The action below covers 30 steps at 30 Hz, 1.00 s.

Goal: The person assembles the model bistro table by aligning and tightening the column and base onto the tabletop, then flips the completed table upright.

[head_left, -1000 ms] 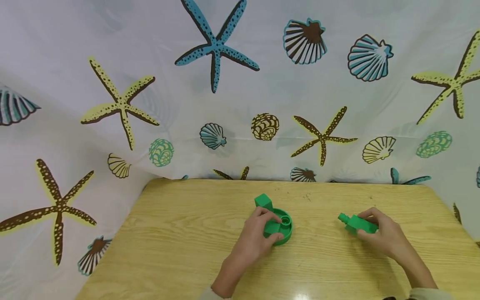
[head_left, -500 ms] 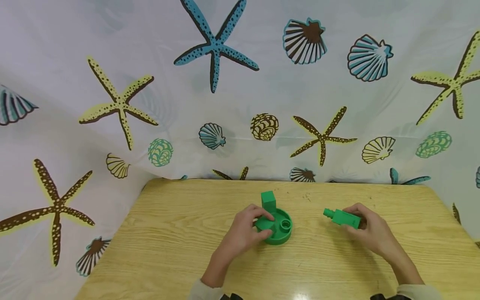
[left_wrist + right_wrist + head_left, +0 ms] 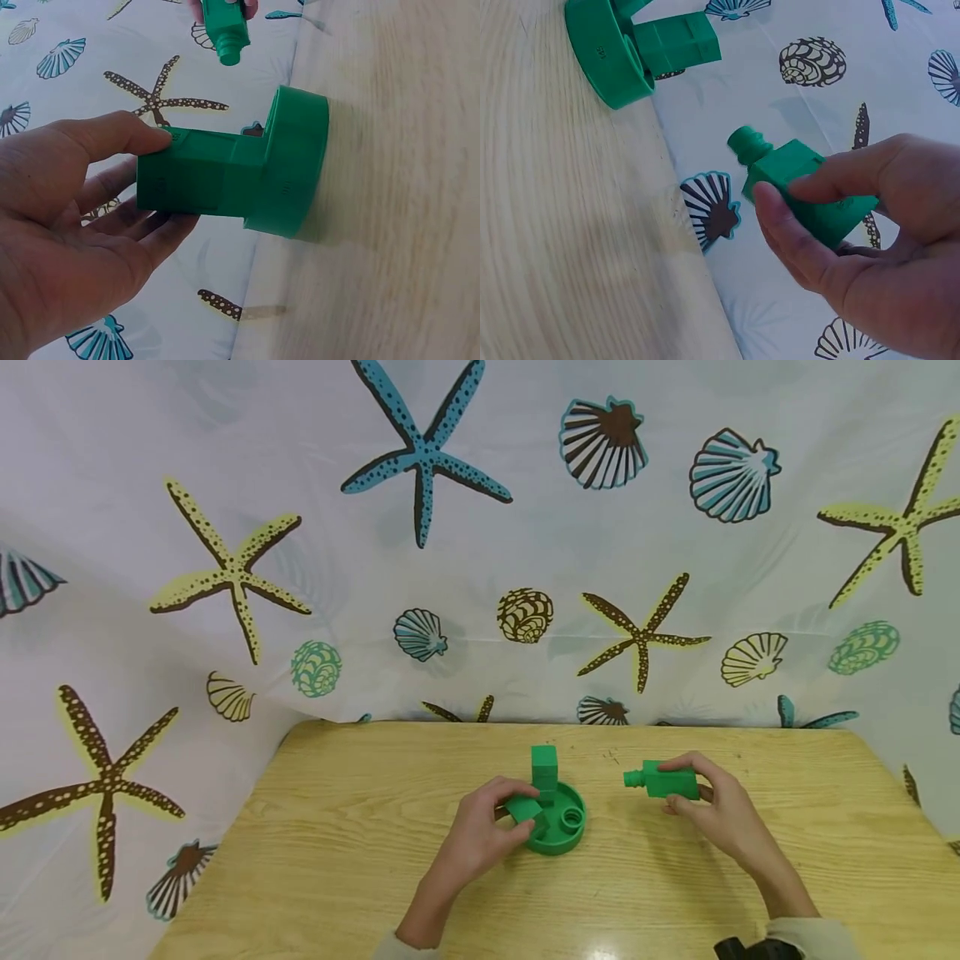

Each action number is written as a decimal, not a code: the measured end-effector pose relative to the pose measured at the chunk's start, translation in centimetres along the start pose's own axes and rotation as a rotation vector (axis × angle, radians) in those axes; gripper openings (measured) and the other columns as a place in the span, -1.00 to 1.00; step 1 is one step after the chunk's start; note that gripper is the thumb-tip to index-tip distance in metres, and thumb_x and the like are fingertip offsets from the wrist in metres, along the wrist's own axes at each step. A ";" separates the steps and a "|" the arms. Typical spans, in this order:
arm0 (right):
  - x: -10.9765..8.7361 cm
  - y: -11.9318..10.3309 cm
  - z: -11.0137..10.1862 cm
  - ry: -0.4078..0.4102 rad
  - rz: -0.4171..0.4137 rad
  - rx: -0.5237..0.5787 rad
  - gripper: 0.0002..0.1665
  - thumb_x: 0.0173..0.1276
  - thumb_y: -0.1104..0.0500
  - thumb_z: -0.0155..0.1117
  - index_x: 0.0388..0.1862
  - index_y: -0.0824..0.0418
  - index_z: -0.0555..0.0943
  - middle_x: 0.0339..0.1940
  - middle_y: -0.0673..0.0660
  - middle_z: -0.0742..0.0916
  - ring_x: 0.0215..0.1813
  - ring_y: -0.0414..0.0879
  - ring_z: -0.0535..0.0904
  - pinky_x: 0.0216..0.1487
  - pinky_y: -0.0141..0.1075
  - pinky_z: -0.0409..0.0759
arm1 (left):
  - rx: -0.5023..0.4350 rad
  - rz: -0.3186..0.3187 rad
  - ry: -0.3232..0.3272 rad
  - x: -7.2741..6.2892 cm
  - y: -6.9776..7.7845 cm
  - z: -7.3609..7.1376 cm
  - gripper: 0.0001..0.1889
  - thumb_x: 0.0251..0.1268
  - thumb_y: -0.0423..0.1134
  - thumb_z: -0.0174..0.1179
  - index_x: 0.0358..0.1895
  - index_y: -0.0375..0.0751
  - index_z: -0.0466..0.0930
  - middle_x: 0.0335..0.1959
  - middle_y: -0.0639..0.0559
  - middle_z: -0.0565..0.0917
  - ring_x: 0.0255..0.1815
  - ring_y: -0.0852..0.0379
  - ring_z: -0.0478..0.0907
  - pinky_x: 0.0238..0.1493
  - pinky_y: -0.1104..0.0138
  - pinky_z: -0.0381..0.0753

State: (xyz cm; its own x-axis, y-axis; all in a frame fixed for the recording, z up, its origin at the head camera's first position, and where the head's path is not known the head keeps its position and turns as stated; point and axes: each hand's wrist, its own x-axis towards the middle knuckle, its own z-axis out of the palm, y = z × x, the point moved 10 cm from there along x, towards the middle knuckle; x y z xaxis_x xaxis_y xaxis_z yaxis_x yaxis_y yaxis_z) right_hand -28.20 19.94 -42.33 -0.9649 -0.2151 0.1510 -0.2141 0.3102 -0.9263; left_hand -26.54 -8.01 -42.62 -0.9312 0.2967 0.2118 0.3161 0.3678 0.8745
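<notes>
A round green base (image 3: 561, 845) with a raised rim stands on the table. Two square green posts rise from it, the far post (image 3: 544, 762) and the near-left post (image 3: 187, 174), beside a threaded socket (image 3: 572, 817). My left hand (image 3: 480, 837) pinches the near-left post by its top, thumb on one side and fingers on the other. To the right, my right hand (image 3: 722, 810) holds a separate green block (image 3: 671, 782) between thumb and fingers, above the table. Its threaded stud (image 3: 747, 144) points left, toward the base, and the block lies sideways.
The wooden table (image 3: 360, 827) carries the base near its middle. A white curtain (image 3: 480, 560) printed with starfish and shells hangs along the back and left side of the table.
My right hand has carried the threaded block left and turned its stud toward the base. My left hand shifted left onto the near post, and the base turned a little.
</notes>
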 end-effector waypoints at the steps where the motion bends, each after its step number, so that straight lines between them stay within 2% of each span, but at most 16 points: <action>1: 0.0 0.0 0.1 0.006 -0.004 -0.006 -0.58 0.44 0.48 0.25 0.25 0.38 0.51 0.32 0.46 0.45 0.05 0.38 0.68 -0.09 -0.08 0.78 | -0.005 0.002 0.000 0.0 -0.1 0.0 -0.69 0.29 -0.51 0.34 0.07 -0.22 0.70 0.06 -0.07 0.65 0.12 0.01 0.62 0.13 0.23 0.68; 5: 0.1 0.2 0.6 0.016 -0.007 -0.016 -0.67 0.52 0.28 0.29 0.19 0.34 0.57 0.29 0.41 0.51 0.08 0.31 0.68 -0.04 -0.09 0.76 | -0.042 0.005 -0.003 -0.1 -0.3 0.1 -0.68 0.31 -0.50 0.33 0.11 -0.27 0.68 0.09 -0.08 0.65 0.14 0.01 0.62 0.14 0.25 0.68; 9: 0.2 0.2 1.2 0.020 -0.025 0.060 -0.64 0.60 0.14 0.22 0.18 0.38 0.55 0.23 0.38 0.53 0.03 0.15 0.74 0.02 -0.08 0.75 | -0.054 -0.010 0.013 -0.2 -0.6 0.0 -0.68 0.33 -0.43 0.37 0.13 -0.28 0.68 0.11 -0.10 0.65 0.16 -0.06 0.63 0.16 0.19 0.67; 12: 0.1 -0.1 1.5 0.030 -0.060 0.099 -0.67 0.61 0.19 0.19 0.18 0.41 0.52 0.20 0.38 0.52 -0.03 0.01 0.76 0.03 -0.09 0.74 | -0.054 -0.017 0.034 -0.1 -0.7 -0.1 -0.66 0.32 -0.36 0.41 0.15 -0.27 0.68 0.13 -0.14 0.65 0.19 -0.14 0.61 0.16 0.11 0.68; 20: 0.2 -0.8 2.8 0.040 -0.087 0.034 -0.61 0.48 0.25 0.35 0.21 0.33 0.54 0.20 0.34 0.56 -0.04 -0.12 0.75 -0.10 -0.20 0.77 | -0.035 0.001 0.074 -0.1 -1.0 -0.4 -0.64 0.32 -0.36 0.42 0.16 -0.29 0.68 0.12 -0.17 0.65 0.18 -0.17 0.63 0.12 0.11 0.70; 25: 0.1 -1.1 3.2 0.073 -0.100 0.035 -0.60 0.40 0.29 0.43 0.17 0.33 0.58 0.12 0.32 0.61 -0.06 -0.16 0.75 -0.17 -0.31 0.76 | -0.116 0.001 0.061 -0.1 -1.2 -0.1 -0.62 0.32 -0.39 0.41 0.19 -0.32 0.66 0.13 -0.20 0.64 0.19 -0.16 0.62 0.16 0.14 0.68; 30: 0.0 -1.4 3.6 0.105 -0.172 0.006 -0.66 0.46 0.28 0.37 0.16 0.33 0.62 0.14 0.29 0.66 0.04 -0.14 0.73 -0.09 -0.38 0.73 | -0.188 -0.006 0.030 -0.1 -1.3 0.3 -0.61 0.33 -0.42 0.38 0.21 -0.33 0.65 0.15 -0.21 0.63 0.23 -0.17 0.59 0.21 0.11 0.64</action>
State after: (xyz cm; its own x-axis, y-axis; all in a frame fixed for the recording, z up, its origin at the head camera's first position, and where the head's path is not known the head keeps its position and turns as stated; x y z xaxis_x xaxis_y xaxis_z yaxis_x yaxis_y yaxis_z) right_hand -27.34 16.15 -42.23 -0.9247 -0.1667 0.3422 -0.3766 0.2712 -0.8858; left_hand -26.81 -8.19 -43.87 -0.9389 0.2677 0.2163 0.2732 0.1973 0.9415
